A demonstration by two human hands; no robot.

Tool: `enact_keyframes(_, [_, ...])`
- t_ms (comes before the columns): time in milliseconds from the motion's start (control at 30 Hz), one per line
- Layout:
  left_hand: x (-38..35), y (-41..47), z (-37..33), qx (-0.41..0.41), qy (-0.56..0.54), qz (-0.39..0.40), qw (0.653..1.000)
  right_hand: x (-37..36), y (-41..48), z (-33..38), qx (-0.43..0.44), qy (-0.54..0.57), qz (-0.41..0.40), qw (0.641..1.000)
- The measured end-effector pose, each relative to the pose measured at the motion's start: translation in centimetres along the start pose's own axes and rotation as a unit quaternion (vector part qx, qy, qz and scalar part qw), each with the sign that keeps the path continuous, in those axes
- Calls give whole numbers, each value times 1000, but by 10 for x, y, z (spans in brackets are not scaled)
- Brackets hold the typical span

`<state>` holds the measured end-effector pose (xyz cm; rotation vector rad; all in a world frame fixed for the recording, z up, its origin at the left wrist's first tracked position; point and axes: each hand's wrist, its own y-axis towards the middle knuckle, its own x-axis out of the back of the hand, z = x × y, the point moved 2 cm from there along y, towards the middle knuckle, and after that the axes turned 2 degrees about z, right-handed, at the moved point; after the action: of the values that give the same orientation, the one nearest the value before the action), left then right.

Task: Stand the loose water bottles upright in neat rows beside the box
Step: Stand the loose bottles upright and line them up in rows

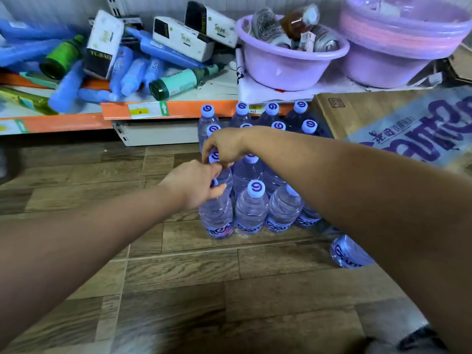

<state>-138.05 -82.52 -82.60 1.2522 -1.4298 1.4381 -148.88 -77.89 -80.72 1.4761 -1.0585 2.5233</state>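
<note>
Several clear water bottles with pale blue caps stand upright in rows on the wooden floor, left of a cardboard box (398,123). My left hand (196,183) is closed around the neck and cap of the front-left bottle (217,215). My right hand (224,145) reaches over from the right and pinches the cap of the bottle just behind it (214,156). Beside them stands another front-row bottle (251,210). One more bottle (350,251) shows under my right forearm, partly hidden; whether it stands or lies is unclear.
A low shelf with an orange edge (178,109) runs behind the bottles, piled with blue tubes, green bottles and tissue packs. Two purple basins (288,65) sit on it at the right. Bare wooden floor (178,277) lies in front and to the left.
</note>
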Motion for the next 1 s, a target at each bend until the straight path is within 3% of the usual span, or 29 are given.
enact_keyframes(100, [-3, 2, -9, 24, -17, -51, 998, 4, -2, -3, -3, 27, 10, 1000])
enact_keyframes(267, [-11, 2, -10, 76, -77, -47, 993, 8, -3, -3, 1, 58, 32, 998])
enact_keyframes(400, [-8, 1, -16, 32, -109, 20, 993, 7, 1, -5, 2, 66, 28, 997])
enact_keyframes(500, [-8, 4, -14, -14, -47, 51, 998, 7, 1, -7, 0, 70, 25, 997])
enact_keyframes(633, [-8, 5, -6, -43, -4, 1, 999, 6, 0, -6, 2, 78, 9, 997])
enact_keyframes(800, [-15, 0, -6, -27, -65, -54, 996, 5, 4, -3, 8, 70, -8, 997])
enact_keyframes(1000, [-23, -2, 5, 7, -135, -14, 991, 7, 6, -3, 11, 76, 17, 997])
